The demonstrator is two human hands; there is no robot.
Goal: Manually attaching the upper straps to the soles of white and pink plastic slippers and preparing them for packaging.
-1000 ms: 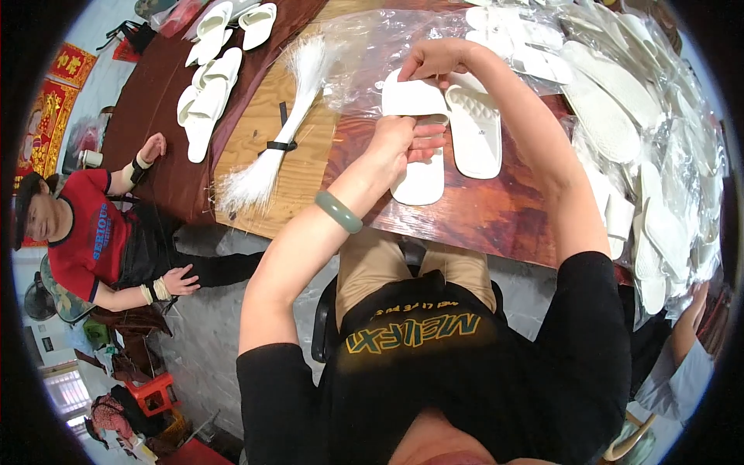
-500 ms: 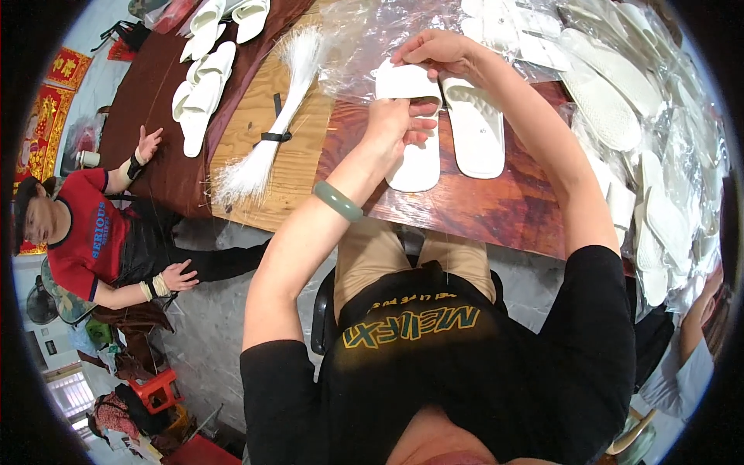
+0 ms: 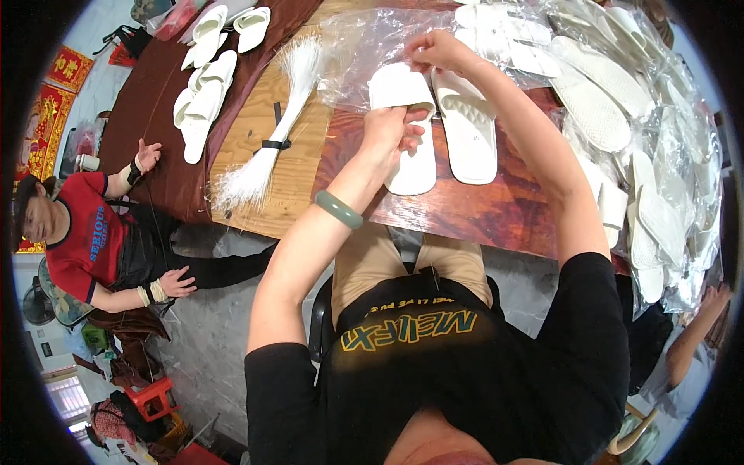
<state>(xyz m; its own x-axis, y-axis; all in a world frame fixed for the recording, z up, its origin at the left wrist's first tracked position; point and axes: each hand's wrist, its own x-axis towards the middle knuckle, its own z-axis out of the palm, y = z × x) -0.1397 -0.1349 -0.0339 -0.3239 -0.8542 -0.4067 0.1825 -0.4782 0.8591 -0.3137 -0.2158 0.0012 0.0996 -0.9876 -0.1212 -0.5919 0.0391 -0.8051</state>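
Two white slippers lie side by side on the reddish wooden table: a left slipper [image 3: 412, 167] and a right slipper [image 3: 471, 147], toes pointing away from me. My left hand [image 3: 390, 133] grips the left slipper at the opening of its strap, its fingers curled over the inner sole. Beyond the toes my right hand [image 3: 442, 53] is raised, fingertips pinched together; whatever may be between them is too fine to make out. Clear plastic wrap [image 3: 356, 54] lies behind the slippers. To the left rests a bundle of thin white strands [image 3: 285, 116], bound with a black strap [image 3: 273, 145].
More white slippers [image 3: 203, 108] stand on the brown cloth [image 3: 147, 101] at the left. Plastic-wrapped slippers [image 3: 593, 101] are heaped along the right side. A person in a red shirt [image 3: 93, 225] sits at the left; another person's arm [image 3: 690, 341] shows at the far right.
My right hand has moved slightly right, off the left slipper's toe, and its fingers have drawn together. My left hand stays at the left slipper's strap. Both slippers have shifted slightly.
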